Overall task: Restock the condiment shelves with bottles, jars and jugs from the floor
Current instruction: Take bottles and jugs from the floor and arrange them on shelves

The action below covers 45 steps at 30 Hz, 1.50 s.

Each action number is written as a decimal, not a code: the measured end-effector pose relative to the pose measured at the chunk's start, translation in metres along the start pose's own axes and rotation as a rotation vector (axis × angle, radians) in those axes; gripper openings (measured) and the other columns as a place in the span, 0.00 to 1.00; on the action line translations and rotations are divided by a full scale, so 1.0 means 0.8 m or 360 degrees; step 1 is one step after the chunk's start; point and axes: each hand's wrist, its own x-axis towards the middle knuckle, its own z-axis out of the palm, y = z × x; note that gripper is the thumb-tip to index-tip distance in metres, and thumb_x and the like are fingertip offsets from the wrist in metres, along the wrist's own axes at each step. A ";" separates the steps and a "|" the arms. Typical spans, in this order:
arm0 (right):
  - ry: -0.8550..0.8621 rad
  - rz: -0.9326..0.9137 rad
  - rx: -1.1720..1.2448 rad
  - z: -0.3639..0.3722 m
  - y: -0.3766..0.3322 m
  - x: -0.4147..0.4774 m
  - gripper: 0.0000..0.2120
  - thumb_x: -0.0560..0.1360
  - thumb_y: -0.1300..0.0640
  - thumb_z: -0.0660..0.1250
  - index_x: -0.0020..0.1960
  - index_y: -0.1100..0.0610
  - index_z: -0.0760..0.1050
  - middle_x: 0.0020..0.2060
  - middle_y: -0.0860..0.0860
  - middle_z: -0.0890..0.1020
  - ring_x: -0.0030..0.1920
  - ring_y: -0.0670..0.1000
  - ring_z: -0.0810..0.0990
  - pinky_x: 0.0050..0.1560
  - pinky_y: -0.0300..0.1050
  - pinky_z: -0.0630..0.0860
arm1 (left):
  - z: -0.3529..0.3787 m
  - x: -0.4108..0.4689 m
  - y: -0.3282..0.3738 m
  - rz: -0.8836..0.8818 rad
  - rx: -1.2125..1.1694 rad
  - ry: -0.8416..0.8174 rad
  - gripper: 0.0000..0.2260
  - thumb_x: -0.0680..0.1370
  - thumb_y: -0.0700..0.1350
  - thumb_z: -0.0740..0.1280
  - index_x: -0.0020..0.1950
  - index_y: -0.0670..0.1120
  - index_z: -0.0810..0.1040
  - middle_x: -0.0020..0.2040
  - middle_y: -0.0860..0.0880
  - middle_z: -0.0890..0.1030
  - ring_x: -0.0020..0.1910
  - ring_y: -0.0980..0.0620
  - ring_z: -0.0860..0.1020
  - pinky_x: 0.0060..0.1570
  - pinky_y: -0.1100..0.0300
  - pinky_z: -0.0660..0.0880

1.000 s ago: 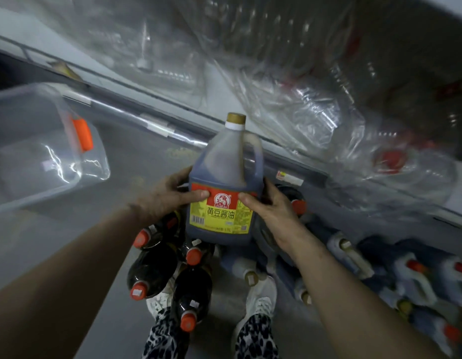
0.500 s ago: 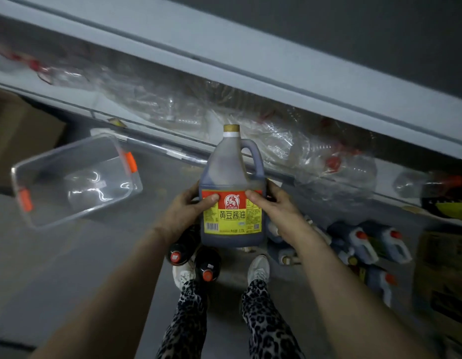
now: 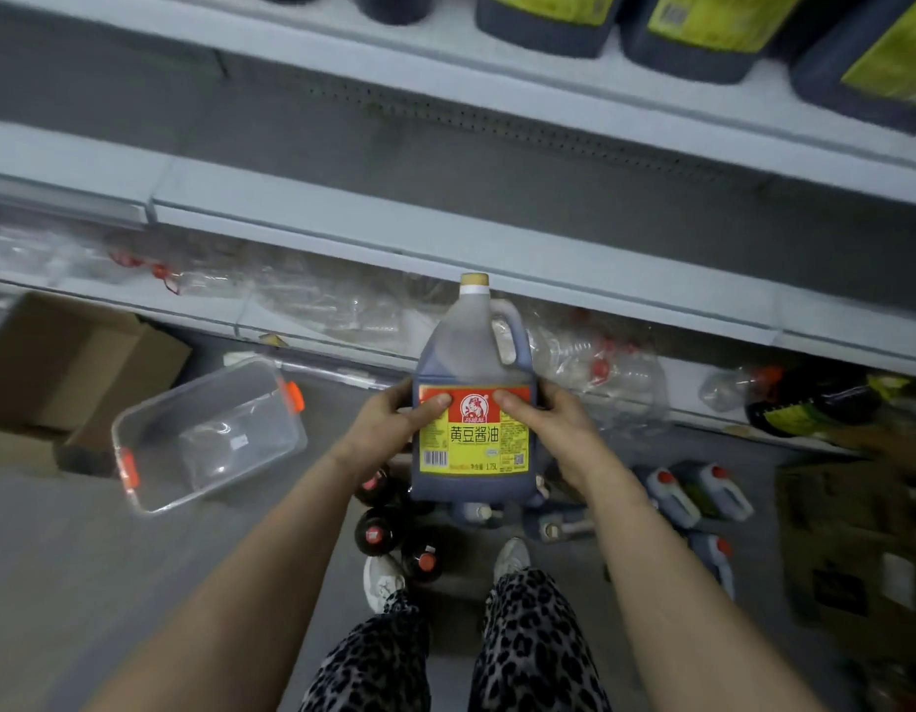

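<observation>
A dark plastic soy-sauce jug (image 3: 466, 352) with a tan cap, a moulded handle and a red and yellow label is upright in mid-air, above the floor and in front of the grey metal shelf (image 3: 445, 233). The left hand (image 3: 389, 429) grips the jug's left side and the right hand (image 3: 558, 429) grips its right side. Both thumbs press the red band of the label, while the other fingers (image 3: 540, 390) curl round behind the jug, mostly hidden.

Beyond and above the jug, a higher shelf carries yellow-labelled dark jugs (image 3: 548, 23), cut off by the top edge so only their bases show. Behind the jug, under the grey shelf, lies a blurred heap of clear empty plastic bottles (image 3: 599, 362) with red caps; how many cannot be told.

Directly below the jug, round dark bottles with red caps (image 3: 376, 531) stand on the floor, partly covered by the jug and the left forearm. Right of the jug, pale-shouldered dark jugs with red caps (image 3: 671, 495) lie on the floor, some hidden by the right forearm.

Left of the jug sits a clear plastic tub (image 3: 260, 403) with orange clips, something transparent inside it that is hard to make out. Further left is a brown cardboard box (image 3: 60, 367), cut off by the frame edge. Near the jug's base, leopard-print trousers (image 3: 522, 634) and white shoes (image 3: 381, 583) show.
</observation>
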 end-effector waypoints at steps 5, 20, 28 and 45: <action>0.0085 -0.0142 -0.0042 -0.005 -0.039 -0.053 0.24 0.64 0.46 0.80 0.57 0.51 0.79 0.46 0.48 0.88 0.46 0.50 0.87 0.41 0.41 0.82 | 0.002 -0.036 0.051 0.0173 0.0123 -0.0138 0.20 0.71 0.56 0.73 0.59 0.50 0.79 0.50 0.50 0.86 0.48 0.52 0.85 0.40 0.61 0.81; 0.0158 -0.0524 -0.0155 -0.064 -0.154 -0.101 0.36 0.53 0.47 0.85 0.59 0.51 0.77 0.48 0.46 0.87 0.47 0.47 0.87 0.42 0.39 0.82 | 0.057 -0.046 0.188 0.0651 0.0403 -0.0186 0.27 0.66 0.61 0.75 0.62 0.54 0.78 0.52 0.52 0.86 0.51 0.51 0.84 0.53 0.49 0.81; 0.0201 -0.0801 -0.0276 -0.142 -0.252 -0.064 0.28 0.61 0.58 0.84 0.57 0.50 0.77 0.48 0.45 0.87 0.48 0.45 0.86 0.44 0.40 0.82 | 0.117 -0.004 0.294 0.0895 0.0550 -0.0116 0.30 0.69 0.55 0.75 0.69 0.51 0.74 0.59 0.51 0.83 0.57 0.52 0.82 0.59 0.47 0.78; 0.0329 -0.1133 -0.0439 -0.223 -0.377 0.026 0.41 0.63 0.54 0.83 0.72 0.47 0.69 0.62 0.43 0.80 0.61 0.47 0.79 0.59 0.50 0.80 | 0.185 0.089 0.436 0.1130 0.0779 0.0074 0.32 0.72 0.40 0.76 0.72 0.49 0.67 0.65 0.54 0.77 0.67 0.49 0.75 0.61 0.54 0.77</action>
